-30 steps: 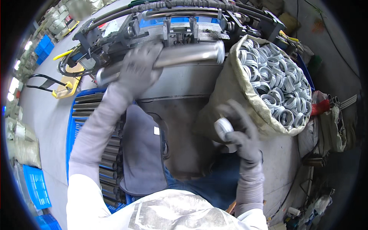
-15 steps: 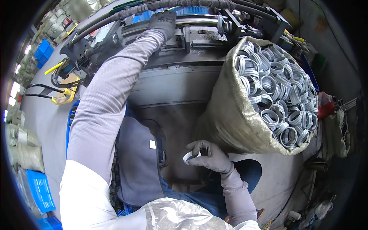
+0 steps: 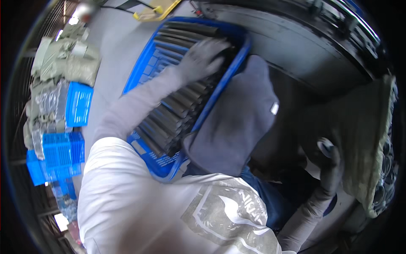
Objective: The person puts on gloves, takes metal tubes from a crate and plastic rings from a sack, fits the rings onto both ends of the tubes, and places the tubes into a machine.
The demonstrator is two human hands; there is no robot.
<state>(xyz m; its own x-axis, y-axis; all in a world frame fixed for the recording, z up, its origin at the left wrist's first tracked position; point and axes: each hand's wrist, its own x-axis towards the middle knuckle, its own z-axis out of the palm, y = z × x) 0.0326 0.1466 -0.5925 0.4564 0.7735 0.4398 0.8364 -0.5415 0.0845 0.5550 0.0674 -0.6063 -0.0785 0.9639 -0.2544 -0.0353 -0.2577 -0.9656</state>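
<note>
My left hand [image 3: 204, 60], in a grey glove, reaches over a blue plastic crate [image 3: 134, 149] on my left. Its fingers look spread, though motion blurs them, and they hang over or touch dark tubes [image 3: 175, 101] lying side by side in the crate. I cannot make out anything held in it. Lower right, my gloved right hand [image 3: 332, 163] is closed on a small whitish ring [image 3: 325, 148], pinched between thumb and fingers. Beside this hand stands a woven sack [image 3: 363, 148], with several grey rings [image 3: 385, 163] showing at its mouth.
A grey cloth [image 3: 237, 122] lies over my leg next to the crate. Part of a machine [image 3: 338, 21] runs along the upper right. Blue baskets [image 3: 63, 150] and piled sacks [image 3: 69, 63] stand at the far left. A yellow object [image 3: 157, 9] is at the top.
The view has swung left. My left hand has left the bar on the machine and come over the crate of tubes. My right hand still holds the ring.
</note>
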